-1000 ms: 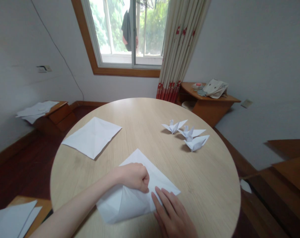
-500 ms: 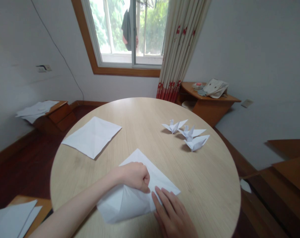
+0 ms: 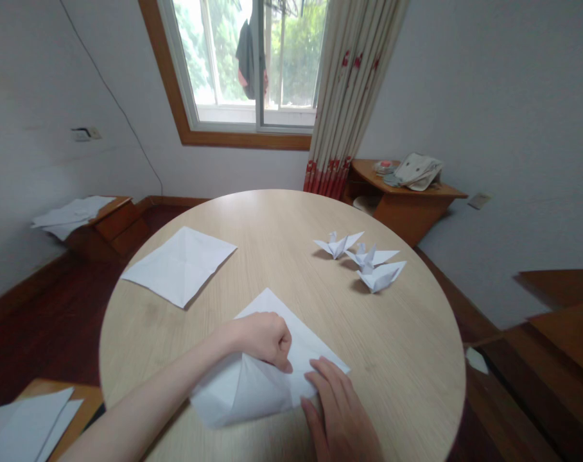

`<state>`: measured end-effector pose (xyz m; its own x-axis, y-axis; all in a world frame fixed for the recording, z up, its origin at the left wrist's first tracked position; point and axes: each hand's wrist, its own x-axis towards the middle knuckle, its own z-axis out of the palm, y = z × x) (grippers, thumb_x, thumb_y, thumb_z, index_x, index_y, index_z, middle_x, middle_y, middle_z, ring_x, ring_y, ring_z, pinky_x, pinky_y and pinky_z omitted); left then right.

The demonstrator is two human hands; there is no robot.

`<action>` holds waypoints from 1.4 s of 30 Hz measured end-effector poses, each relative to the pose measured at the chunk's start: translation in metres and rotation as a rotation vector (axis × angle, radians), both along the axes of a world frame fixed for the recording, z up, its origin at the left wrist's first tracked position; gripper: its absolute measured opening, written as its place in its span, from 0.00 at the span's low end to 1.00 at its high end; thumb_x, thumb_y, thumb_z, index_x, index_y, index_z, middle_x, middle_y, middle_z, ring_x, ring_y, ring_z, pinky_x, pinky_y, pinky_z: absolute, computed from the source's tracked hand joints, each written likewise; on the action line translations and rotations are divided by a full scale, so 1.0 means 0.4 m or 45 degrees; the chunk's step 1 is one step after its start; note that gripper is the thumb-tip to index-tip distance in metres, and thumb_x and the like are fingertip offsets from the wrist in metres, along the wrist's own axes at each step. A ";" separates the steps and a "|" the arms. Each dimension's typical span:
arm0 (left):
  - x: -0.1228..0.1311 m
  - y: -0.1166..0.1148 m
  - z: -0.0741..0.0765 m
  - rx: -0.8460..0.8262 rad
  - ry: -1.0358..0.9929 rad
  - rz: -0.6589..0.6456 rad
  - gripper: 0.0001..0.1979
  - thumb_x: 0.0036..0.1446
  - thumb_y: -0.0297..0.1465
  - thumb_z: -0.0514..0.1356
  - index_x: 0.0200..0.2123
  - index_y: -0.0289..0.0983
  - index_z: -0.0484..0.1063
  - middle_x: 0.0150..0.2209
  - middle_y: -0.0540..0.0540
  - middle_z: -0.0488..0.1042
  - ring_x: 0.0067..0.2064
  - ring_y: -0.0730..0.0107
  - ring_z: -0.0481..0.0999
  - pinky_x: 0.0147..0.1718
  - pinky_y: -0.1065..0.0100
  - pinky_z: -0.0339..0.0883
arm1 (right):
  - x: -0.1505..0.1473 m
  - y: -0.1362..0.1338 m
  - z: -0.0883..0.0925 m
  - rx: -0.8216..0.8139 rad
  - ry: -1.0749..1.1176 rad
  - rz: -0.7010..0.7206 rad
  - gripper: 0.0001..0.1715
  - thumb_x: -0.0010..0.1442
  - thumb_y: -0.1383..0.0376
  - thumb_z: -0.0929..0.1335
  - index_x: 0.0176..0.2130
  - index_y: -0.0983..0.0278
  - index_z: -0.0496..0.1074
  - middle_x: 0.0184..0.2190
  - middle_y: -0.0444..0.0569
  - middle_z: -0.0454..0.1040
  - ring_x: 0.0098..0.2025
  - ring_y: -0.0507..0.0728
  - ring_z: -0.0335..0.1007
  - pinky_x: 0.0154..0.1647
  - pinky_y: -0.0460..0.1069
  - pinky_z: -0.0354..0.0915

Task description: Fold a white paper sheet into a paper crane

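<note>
A sheet of white paper lies at the front of the round table, its near part folded over into a raised, puffed flap. My left hand rests on it as a fist, thumb pointing down against the paper near the fold. I see nothing inside the curled fingers, though the palm side is hidden. At the sheet's right corner lies my right hand, fingers stretched out over the paper and thumb apart from them at the lower edge.
Several folded paper cranes stand close together on the right of the round wooden table. A creased white sheet lies at the left. More paper sits on a stool at lower left.
My right hand's fingers have slid slightly up and right along the paper, and its thumb has spread away from them. My left fist stays nearly in place.
</note>
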<state>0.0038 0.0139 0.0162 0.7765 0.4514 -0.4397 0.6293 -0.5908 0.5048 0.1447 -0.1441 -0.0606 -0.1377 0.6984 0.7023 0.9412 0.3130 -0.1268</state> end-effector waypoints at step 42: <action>0.003 0.000 0.007 -0.050 0.036 0.012 0.11 0.47 0.34 0.69 0.20 0.38 0.71 0.19 0.59 0.66 0.24 0.77 0.66 0.23 0.74 0.53 | 0.065 0.011 0.057 -0.207 0.081 -0.157 0.18 0.65 0.63 0.58 0.23 0.61 0.61 0.20 0.39 0.65 0.25 0.52 0.64 0.39 0.51 0.50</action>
